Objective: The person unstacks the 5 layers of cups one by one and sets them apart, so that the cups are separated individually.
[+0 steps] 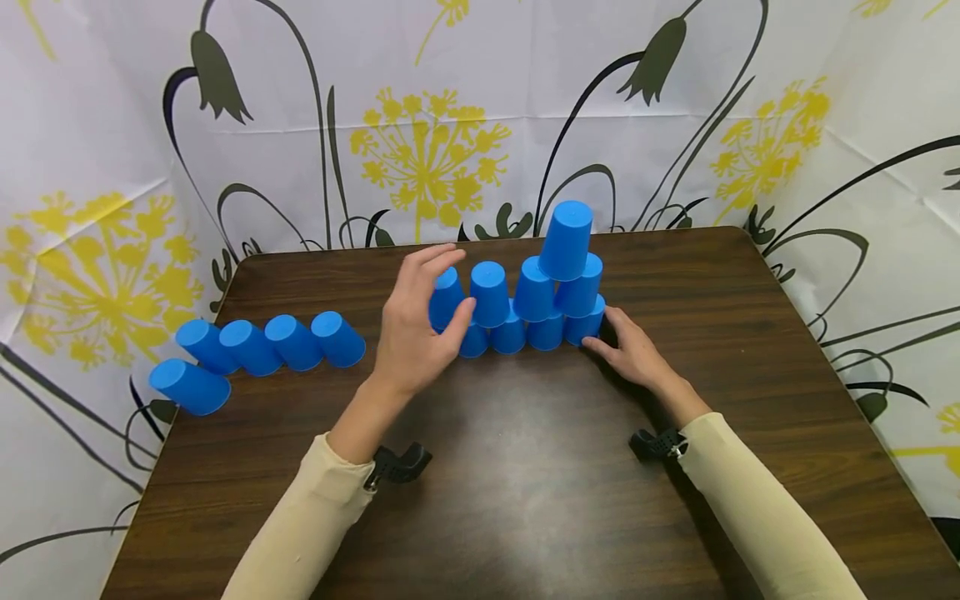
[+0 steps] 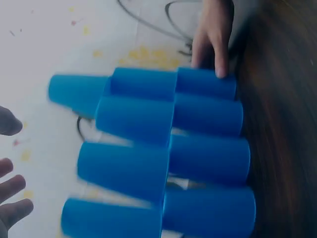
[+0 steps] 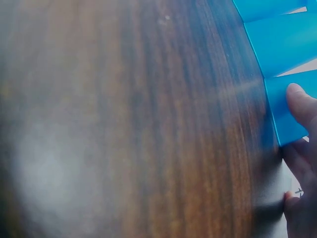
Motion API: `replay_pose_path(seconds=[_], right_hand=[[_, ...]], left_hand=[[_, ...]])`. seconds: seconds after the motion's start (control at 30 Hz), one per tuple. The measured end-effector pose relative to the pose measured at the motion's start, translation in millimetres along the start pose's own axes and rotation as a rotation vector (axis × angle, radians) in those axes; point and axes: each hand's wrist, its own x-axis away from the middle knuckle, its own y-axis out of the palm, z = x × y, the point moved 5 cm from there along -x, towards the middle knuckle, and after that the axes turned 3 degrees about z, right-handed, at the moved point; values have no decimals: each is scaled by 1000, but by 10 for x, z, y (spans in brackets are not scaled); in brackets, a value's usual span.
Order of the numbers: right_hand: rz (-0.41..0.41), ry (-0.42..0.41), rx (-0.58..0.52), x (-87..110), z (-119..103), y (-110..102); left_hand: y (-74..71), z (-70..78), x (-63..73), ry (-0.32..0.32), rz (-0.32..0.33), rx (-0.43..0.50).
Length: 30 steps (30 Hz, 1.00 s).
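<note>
Upside-down blue cups stand stacked at the back of the table. Several form the bottom row, several sit above them, such as this second-row cup (image 1: 489, 296), and a single top cup (image 1: 567, 240) rests at the right. My left hand (image 1: 412, 329) is raised in front of the stack's left end, thumb and fingers spread with nothing between them. It hides part of the leftmost cups. Low at the right end, my right hand (image 1: 636, 352) holds the bottom corner cup (image 3: 287, 111), its thumb on the front and its fingers round the far side.
To the left, several more upside-down blue cups (image 1: 293, 342) stand in a row, with one cup (image 1: 190, 387) in front of its left end. The dark wooden table (image 1: 517, 500) backs onto a flower-patterned cloth (image 1: 465, 67).
</note>
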Motion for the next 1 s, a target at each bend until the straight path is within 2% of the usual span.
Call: replay_pose_path(seconds=[0.2,0.43,0.7,1.0], right_hand=[[-5,-3,0,1,6,0],[7,-6,2,4,5,-11],[3,-5,-8,6,-11,-17],[0,4,-7,6,-11,-5]], left_hand=[[452,24,-194,-1,-83,-29],[800,56,-410,-14,-177,-22],[1037,92,-560,-64,-217,0],[1133,89,-610,-112,-194,16]])
